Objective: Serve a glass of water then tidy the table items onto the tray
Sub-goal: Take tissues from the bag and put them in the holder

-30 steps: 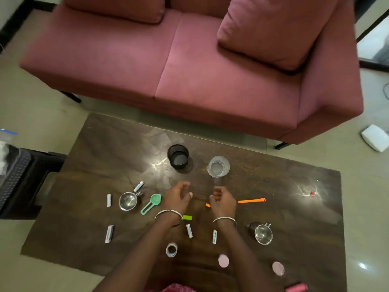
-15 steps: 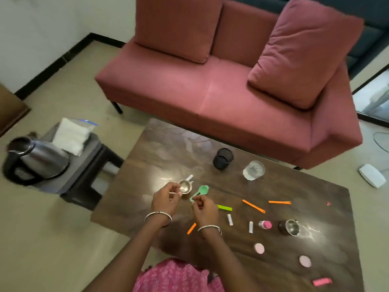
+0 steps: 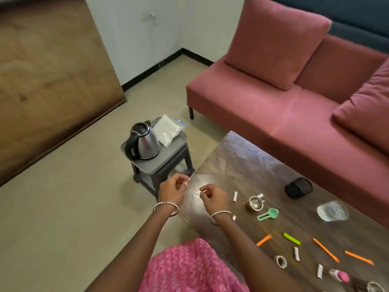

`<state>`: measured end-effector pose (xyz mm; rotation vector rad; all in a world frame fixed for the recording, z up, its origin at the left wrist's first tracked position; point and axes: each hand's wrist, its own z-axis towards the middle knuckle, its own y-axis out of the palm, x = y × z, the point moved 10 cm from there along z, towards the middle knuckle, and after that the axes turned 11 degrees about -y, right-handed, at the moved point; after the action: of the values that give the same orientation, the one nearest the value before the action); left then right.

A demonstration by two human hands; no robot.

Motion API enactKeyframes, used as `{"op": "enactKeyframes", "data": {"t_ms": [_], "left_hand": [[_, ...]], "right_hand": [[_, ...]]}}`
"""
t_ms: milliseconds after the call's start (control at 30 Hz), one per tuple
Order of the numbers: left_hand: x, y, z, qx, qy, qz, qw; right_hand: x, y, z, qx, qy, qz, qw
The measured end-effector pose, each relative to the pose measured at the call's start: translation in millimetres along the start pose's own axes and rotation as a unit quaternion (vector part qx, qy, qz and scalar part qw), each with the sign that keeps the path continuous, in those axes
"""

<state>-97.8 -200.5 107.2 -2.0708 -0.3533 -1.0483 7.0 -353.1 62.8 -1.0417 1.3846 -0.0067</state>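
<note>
Your left hand hangs just outside the table at its near-left corner, over the floor and close to the black stool. Your right hand is just inside that same corner, above the wood. On both hands the fingers are curled in, with thumb meeting forefinger like a pinch. Blur hides whether either grips anything, so you cannot tell.

The glass of water stands upright toward the sofa-side edge, well apart from your hands, with the black cup beside it on the left. The grey tray sits on the stool, off the table's short left edge. It carries the kettle and a white packet.

Between your right hand and the glass lie a white sachet, a steel cup and a green scoop. Orange strips, a green strip and a tape roll lie toward the near edge on your right. A band of floor runs between the table's far edge and the sofa, and wide floor opens left of the stool toward the wooden panel
</note>
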Motion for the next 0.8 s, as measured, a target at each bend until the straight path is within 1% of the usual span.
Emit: {"op": "enactKeyframes", "data": {"t_ms": [133,267,400,633,800], "left_hand": [[-12,-32,29,0.029,-0.010,-0.008,0.999],[-19,-56,69,0.042,-0.024,-0.019,0.999],[-12,-77,123,0.050,-0.013,-0.026,0.998],[15,-95,236,0.000,0.001,-0.022,1.000],[27,-114,323,0.002,0.002,-0.035,0.999]], "right_hand": [[-26,21,38,-0.016,-0.018,-0.001,1.000],[-38,39,85,-0.015,0.000,0.022,1.000],[-50,59,141,-0.014,0.012,0.031,0.999],[-46,82,247,0.030,0.084,0.051,0.995],[-20,109,333,0.044,0.145,0.064,0.986]]}}
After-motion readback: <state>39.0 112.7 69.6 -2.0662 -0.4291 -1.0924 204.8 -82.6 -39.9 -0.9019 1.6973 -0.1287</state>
